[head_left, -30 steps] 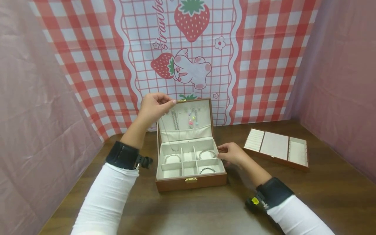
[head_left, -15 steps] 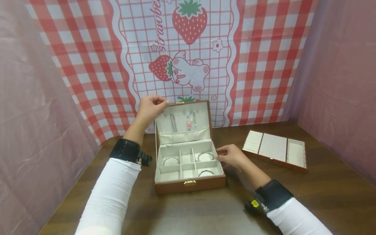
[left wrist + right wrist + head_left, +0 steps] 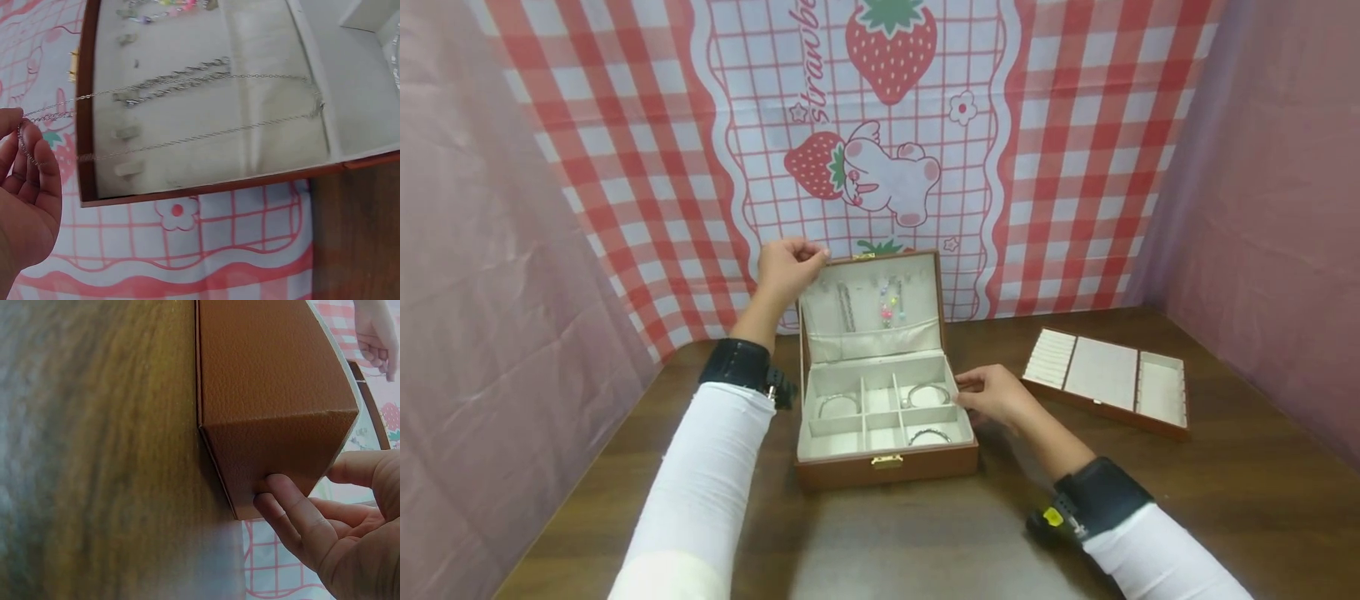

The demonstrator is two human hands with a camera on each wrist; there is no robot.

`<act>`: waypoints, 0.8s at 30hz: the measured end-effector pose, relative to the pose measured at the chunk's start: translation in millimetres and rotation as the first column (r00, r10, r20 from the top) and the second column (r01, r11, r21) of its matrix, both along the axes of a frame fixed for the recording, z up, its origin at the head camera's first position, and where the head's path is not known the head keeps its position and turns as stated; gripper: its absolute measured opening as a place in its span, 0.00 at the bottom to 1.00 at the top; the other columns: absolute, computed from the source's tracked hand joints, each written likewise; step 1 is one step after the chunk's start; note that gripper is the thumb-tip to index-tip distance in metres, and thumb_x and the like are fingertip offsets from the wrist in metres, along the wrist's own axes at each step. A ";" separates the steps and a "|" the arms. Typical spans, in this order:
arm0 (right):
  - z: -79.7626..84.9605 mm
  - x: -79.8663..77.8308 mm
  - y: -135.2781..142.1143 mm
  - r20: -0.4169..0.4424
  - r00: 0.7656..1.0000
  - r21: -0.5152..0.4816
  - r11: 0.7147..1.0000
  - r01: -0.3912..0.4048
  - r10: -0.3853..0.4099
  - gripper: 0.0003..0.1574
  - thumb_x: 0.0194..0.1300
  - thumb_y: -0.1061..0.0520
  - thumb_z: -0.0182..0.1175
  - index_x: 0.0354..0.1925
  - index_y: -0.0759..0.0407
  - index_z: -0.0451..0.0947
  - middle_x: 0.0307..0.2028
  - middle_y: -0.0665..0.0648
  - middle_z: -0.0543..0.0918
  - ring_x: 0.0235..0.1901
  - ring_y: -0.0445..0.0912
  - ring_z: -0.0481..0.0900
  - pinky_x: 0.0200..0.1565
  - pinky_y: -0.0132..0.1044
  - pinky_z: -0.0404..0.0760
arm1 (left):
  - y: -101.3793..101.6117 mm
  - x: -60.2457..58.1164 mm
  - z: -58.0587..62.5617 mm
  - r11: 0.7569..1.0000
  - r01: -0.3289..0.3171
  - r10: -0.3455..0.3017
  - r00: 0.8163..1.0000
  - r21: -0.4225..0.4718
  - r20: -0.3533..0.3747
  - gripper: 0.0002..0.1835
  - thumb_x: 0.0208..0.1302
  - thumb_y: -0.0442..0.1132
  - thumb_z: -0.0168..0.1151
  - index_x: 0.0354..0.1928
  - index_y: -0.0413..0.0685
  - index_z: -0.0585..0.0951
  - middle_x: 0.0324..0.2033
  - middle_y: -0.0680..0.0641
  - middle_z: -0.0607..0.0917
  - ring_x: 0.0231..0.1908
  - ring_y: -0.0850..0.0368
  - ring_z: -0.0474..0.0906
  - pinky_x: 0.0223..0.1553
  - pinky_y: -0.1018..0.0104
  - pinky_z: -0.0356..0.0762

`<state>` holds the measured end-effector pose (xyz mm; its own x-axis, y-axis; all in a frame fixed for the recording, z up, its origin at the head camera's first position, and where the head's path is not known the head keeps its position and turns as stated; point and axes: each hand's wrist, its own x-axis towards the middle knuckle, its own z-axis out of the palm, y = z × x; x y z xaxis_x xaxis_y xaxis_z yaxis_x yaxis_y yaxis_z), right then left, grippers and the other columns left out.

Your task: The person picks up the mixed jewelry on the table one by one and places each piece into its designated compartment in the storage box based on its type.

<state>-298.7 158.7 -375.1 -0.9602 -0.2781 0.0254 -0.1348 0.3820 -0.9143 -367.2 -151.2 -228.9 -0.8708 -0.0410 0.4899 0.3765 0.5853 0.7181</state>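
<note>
A brown jewelry box [image 3: 887, 475] stands with its lid [image 3: 872, 350] raised. My left hand [image 3: 787, 271] is at the lid's upper left corner. In the left wrist view its thumb and fingers pinch a thin silver necklace [image 3: 275, 76], whose loop stretches across the lid's cream lining. A thicker chain [image 3: 181, 78] and a colorful beaded bracelet [image 3: 887, 308] hang inside the lid. My right hand [image 3: 996, 396] holds the box's right side, fingers on the outer wall [image 3: 281, 450] and thumb at the rim. Silver bracelets [image 3: 930, 431] lie in three compartments.
A shallow brown tray [image 3: 1112, 412] with ring rolls and lined compartments lies to the right on the wooden table [image 3: 887, 550]. A red checked strawberry cloth [image 3: 1060, 167] hangs behind the box. Pink drapes [image 3: 1262, 208] close off both sides.
My left hand has shifted slightly left along the lid's top edge, drawing the necklace's lower end up from the compartments to the lid. My right hand stays on the box.
</note>
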 end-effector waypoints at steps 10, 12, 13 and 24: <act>-0.1 1.0 -1.2 0.010 1.000 -0.012 1.000 0.011 -0.011 0.27 0.64 0.68 0.60 0.58 0.82 0.69 0.48 0.76 0.80 0.38 0.57 0.85 0.32 0.45 0.85 | -2.2 -6.9 -18.0 0.971 -0.069 0.054 0.996 -0.229 -0.068 0.13 0.67 0.43 0.63 0.36 0.38 0.85 0.30 0.42 0.85 0.30 0.51 0.78 0.32 0.60 0.76; -0.4 0.9 -1.6 0.010 1.000 -0.016 1.000 0.012 -0.012 0.27 0.63 0.68 0.60 0.58 0.82 0.68 0.48 0.77 0.79 0.39 0.58 0.84 0.32 0.46 0.85 | -1.1 -7.8 -20.6 0.954 -0.100 0.075 0.992 -0.283 -0.098 0.12 0.67 0.42 0.63 0.36 0.38 0.85 0.31 0.42 0.86 0.32 0.50 0.79 0.35 0.58 0.77; -0.4 1.0 -1.8 0.009 1.000 -0.016 1.000 0.012 -0.012 0.27 0.63 0.68 0.60 0.58 0.82 0.68 0.49 0.77 0.79 0.40 0.59 0.84 0.32 0.46 0.85 | -0.6 -8.7 -22.0 0.942 -0.119 0.088 0.990 -0.313 -0.112 0.12 0.67 0.42 0.63 0.35 0.39 0.85 0.31 0.42 0.86 0.32 0.50 0.80 0.36 0.57 0.77; -0.9 1.4 -1.9 -0.006 1.000 0.017 0.999 0.031 -0.031 0.27 0.63 0.68 0.60 0.57 0.81 0.69 0.48 0.76 0.80 0.39 0.58 0.85 0.31 0.45 0.85 | 4.3 -13.0 -29.9 0.841 -0.275 0.213 0.960 -0.465 -0.183 0.11 0.65 0.42 0.64 0.36 0.41 0.88 0.34 0.44 0.88 0.38 0.48 0.83 0.44 0.54 0.78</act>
<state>-297.3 156.8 -376.0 -0.9682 -0.2486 0.0263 -0.1278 0.4017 -0.9068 -380.3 -146.9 -258.8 -0.7977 0.0235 0.6026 0.2397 0.9293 0.2811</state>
